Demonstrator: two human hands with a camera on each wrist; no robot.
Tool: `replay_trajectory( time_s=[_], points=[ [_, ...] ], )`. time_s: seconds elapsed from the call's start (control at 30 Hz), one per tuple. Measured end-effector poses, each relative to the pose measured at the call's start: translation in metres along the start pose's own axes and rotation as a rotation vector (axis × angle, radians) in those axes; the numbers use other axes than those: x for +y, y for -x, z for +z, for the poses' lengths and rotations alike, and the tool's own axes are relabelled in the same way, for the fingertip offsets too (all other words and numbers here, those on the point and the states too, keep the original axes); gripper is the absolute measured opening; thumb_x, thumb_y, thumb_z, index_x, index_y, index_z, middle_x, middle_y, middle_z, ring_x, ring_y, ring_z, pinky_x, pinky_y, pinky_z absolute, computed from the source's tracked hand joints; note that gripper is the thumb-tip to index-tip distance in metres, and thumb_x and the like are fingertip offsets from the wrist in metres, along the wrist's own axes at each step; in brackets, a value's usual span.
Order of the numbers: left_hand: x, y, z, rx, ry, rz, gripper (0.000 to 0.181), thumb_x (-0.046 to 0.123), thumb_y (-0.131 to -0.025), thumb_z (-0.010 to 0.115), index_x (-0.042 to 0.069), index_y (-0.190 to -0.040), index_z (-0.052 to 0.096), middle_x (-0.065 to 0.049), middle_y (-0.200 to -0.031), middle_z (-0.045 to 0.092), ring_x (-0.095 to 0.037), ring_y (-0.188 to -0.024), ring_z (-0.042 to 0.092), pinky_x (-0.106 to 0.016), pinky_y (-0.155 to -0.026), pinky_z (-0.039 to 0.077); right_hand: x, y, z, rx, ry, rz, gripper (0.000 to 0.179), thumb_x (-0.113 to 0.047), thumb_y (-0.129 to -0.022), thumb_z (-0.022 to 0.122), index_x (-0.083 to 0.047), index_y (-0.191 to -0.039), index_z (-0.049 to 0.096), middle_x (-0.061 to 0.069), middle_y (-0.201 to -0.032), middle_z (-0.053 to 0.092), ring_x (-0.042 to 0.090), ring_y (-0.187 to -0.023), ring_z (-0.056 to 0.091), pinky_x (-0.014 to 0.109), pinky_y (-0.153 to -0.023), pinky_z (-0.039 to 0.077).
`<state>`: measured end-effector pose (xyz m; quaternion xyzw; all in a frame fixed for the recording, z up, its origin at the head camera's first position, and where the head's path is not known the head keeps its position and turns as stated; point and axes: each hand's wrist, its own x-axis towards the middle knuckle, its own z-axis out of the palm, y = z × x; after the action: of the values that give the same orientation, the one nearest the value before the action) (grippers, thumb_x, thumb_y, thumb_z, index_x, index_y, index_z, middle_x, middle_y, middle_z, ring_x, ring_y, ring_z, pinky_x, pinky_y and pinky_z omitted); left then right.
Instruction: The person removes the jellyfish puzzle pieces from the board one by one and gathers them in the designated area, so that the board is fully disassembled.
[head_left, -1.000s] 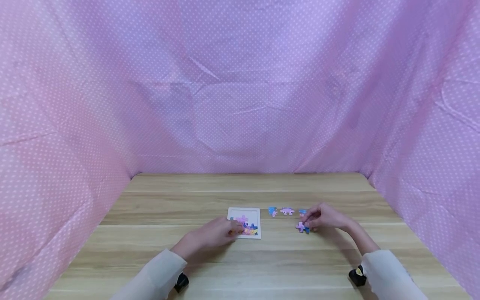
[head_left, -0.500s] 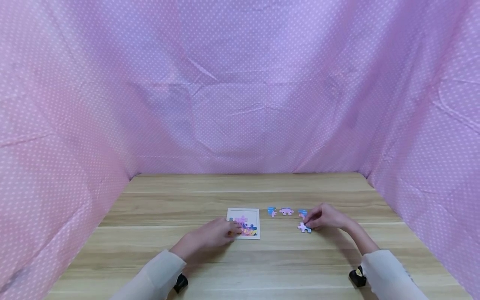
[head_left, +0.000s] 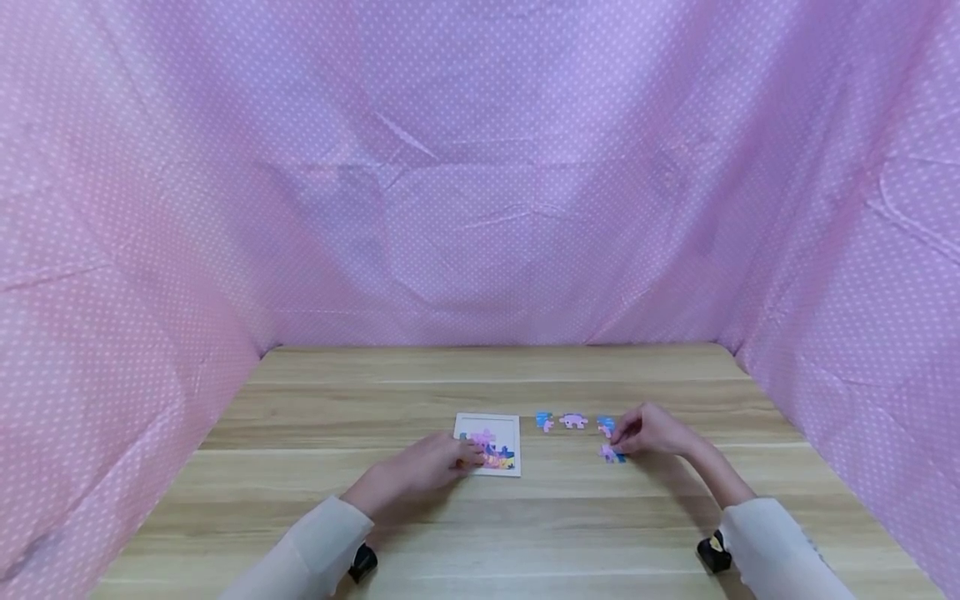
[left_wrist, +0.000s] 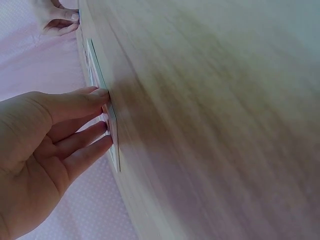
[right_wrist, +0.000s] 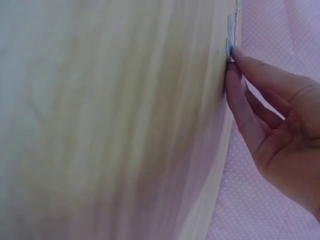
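Note:
A white puzzle tray lies on the table, partly filled with pink, blue and orange pieces in its lower part. My left hand rests at its left side, and in the left wrist view the fairly straight fingers touch the tray at its edge. At the right, my right hand pinches a pink and blue puzzle piece between thumb and fingertips, low at the tabletop. Part of that piece is hidden behind the fingertips. Just beyond it lies a blue and pink puzzle piece.
Between tray and right hand, a blue and pink piece and a pink piece lie in a row on the wooden table. Pink dotted cloth hangs around the back and sides.
The pinched piece has turned in the right fingers and shifted slightly to the right. The left hand stays at the tray.

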<state>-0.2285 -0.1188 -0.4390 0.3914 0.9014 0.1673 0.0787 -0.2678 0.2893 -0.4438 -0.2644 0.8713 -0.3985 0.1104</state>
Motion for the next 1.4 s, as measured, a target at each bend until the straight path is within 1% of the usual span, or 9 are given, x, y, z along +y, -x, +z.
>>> replay_trajectory(
  time_s=[0.17,0.33,0.5,0.73,0.87,0.97,1.1,1.3,1.4],
  points=[
    [-0.001,0.0,0.0,0.002,0.0,0.015,0.027,0.009,-0.101,0.063,0.016,-0.124,0.075,0.005,-0.121,0.074,-0.006,-0.096,0.061,-0.024,-0.087,0.054,0.0,-0.002,-0.003,-0.005,-0.036,0.073,0.012,0.001,-0.087,0.074,0.012,-0.093,0.071,0.017,-0.082,0.074,0.003,-0.069,0.062,0.02,-0.061,0.056],
    [-0.003,0.0,0.003,0.026,-0.022,0.041,0.027,0.01,-0.101,0.063,0.015,-0.125,0.074,0.001,-0.126,0.073,-0.01,-0.114,0.068,-0.03,-0.099,0.056,-0.003,-0.006,-0.005,0.015,-0.046,0.111,0.018,-0.004,-0.091,0.072,0.01,-0.101,0.072,0.017,-0.09,0.076,0.006,-0.074,0.066,0.023,-0.065,0.057],
    [-0.003,0.001,0.005,0.029,-0.021,0.038,0.025,0.012,-0.101,0.063,0.018,-0.122,0.076,0.006,-0.12,0.074,-0.003,-0.099,0.065,-0.025,-0.089,0.056,-0.012,-0.015,0.0,0.012,-0.053,0.149,0.023,-0.013,-0.095,0.071,0.005,-0.109,0.073,0.014,-0.097,0.077,0.011,-0.082,0.068,0.024,-0.07,0.057],
    [0.001,0.003,0.003,0.009,0.034,-0.045,0.029,0.016,-0.103,0.061,0.02,-0.13,0.071,0.001,-0.139,0.065,-0.014,-0.129,0.061,-0.035,-0.106,0.052,-0.025,-0.035,0.014,-0.036,-0.092,0.124,0.028,-0.016,-0.098,0.069,0.006,-0.115,0.071,0.015,-0.101,0.076,0.016,-0.085,0.07,0.027,-0.071,0.058],
    [0.002,0.005,0.002,0.032,-0.009,-0.039,0.027,0.016,-0.102,0.062,0.017,-0.127,0.073,-0.001,-0.137,0.067,-0.015,-0.121,0.065,-0.034,-0.101,0.055,-0.031,-0.046,0.023,-0.058,-0.107,0.098,0.028,-0.014,-0.098,0.068,0.007,-0.116,0.07,0.018,-0.104,0.075,0.018,-0.086,0.07,0.028,-0.072,0.059],
    [0.001,0.005,0.003,0.048,-0.037,-0.03,0.026,0.015,-0.101,0.063,0.016,-0.125,0.074,-0.001,-0.129,0.072,-0.009,-0.102,0.066,-0.028,-0.089,0.057,-0.037,-0.053,0.029,-0.063,-0.105,0.1,0.027,-0.014,-0.097,0.068,0.005,-0.116,0.07,0.017,-0.105,0.075,0.018,-0.088,0.069,0.029,-0.075,0.06],
    [-0.001,0.004,0.004,0.035,0.004,-0.041,0.026,0.014,-0.102,0.063,0.016,-0.125,0.074,0.002,-0.119,0.074,-0.006,-0.085,0.059,-0.022,-0.077,0.054,-0.044,-0.062,0.037,-0.074,-0.125,0.103,0.028,-0.014,-0.097,0.069,0.005,-0.117,0.07,0.016,-0.104,0.076,0.019,-0.09,0.071,0.03,-0.078,0.06],
    [-0.003,0.003,0.006,0.014,-0.025,-0.028,0.029,0.016,-0.103,0.061,0.018,-0.131,0.07,0.002,-0.135,0.068,-0.006,-0.116,0.065,-0.028,-0.097,0.056,-0.055,-0.074,0.05,-0.112,-0.181,0.078,0.029,-0.009,-0.096,0.068,0.011,-0.117,0.067,0.022,-0.106,0.075,0.029,-0.091,0.074,0.035,-0.08,0.062],
    [-0.003,0.003,0.006,0.019,-0.03,-0.009,0.028,0.014,-0.102,0.062,0.017,-0.129,0.072,0.002,-0.13,0.071,-0.002,-0.106,0.064,-0.025,-0.091,0.057,-0.058,-0.08,0.057,-0.136,-0.221,0.068,0.029,-0.005,-0.096,0.067,0.013,-0.118,0.066,0.026,-0.108,0.074,0.031,-0.092,0.074,0.036,-0.081,0.062]
  ],
)
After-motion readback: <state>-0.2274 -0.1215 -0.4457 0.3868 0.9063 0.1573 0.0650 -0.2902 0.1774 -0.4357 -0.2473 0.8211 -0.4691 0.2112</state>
